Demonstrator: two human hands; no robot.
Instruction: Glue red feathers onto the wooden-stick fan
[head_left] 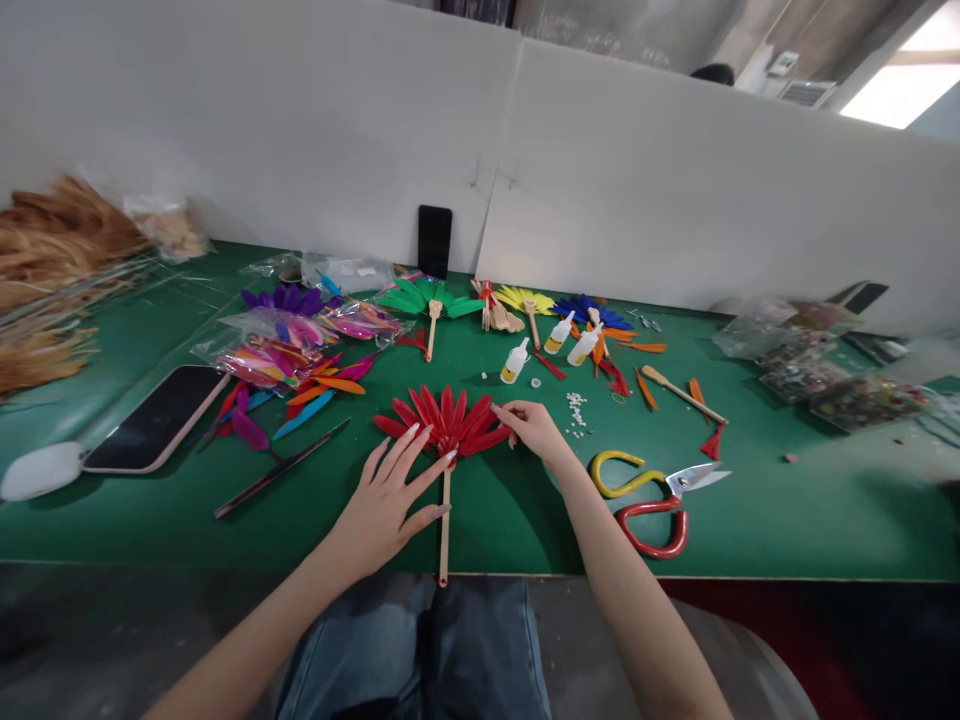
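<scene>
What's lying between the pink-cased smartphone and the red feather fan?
Head view: a thin dark rod and loose coloured feathers lie between the pink-cased smartphone and the red feather fan.

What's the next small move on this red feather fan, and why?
Probably ease the outermost right feathers of the red feather fan into line with the right hand while the left hand pins the fan. The left hand lies flat and spread over the fan's lower left, beside the wooden stick, and the right fingertips already touch that edge, so it seems the part being adjusted.
</scene>
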